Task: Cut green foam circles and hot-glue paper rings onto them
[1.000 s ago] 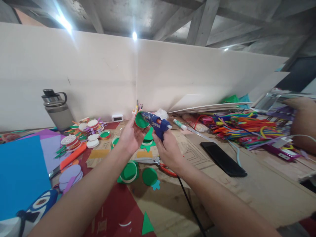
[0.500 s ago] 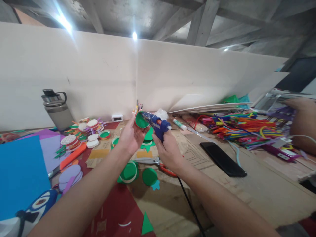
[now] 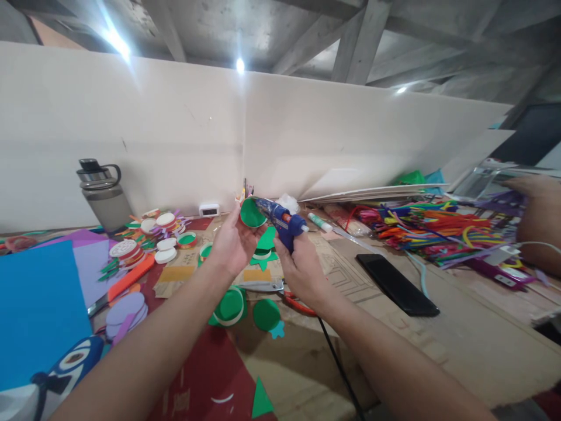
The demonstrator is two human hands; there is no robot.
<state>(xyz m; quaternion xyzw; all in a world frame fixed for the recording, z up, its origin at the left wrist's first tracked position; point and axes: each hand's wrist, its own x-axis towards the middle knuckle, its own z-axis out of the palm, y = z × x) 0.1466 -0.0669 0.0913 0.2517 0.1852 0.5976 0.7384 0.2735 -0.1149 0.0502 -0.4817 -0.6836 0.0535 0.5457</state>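
Note:
My left hand [image 3: 233, 242] is closed around a small round green cup-like piece [image 3: 253, 214], its hollow side turned toward me. In my right hand [image 3: 302, 266] is a blue hot glue gun [image 3: 284, 221], gripped by the handle. The gun's nozzle reaches to the rim of the green piece; whether it touches is too small to tell. Below my hands lie a pair of scissors with orange handles [image 3: 300, 304], a green round piece with a white band [image 3: 230, 307] and a flat green disc [image 3: 266, 316]. A green triangle [image 3: 262, 399] lies nearer to me.
A grey bottle [image 3: 105, 199] stands at the back left near an orange utility knife [image 3: 131, 276] and purple discs [image 3: 126, 310]. On the right are a black phone [image 3: 397, 285] and colourful pipe cleaners [image 3: 438, 228]. Another person's arm [image 3: 541, 219] reaches in at the far right.
The view has shifted very slightly. Both hands keep the green piece and the glue gun in nearly the same place, with the glue gun moved a touch to the right.

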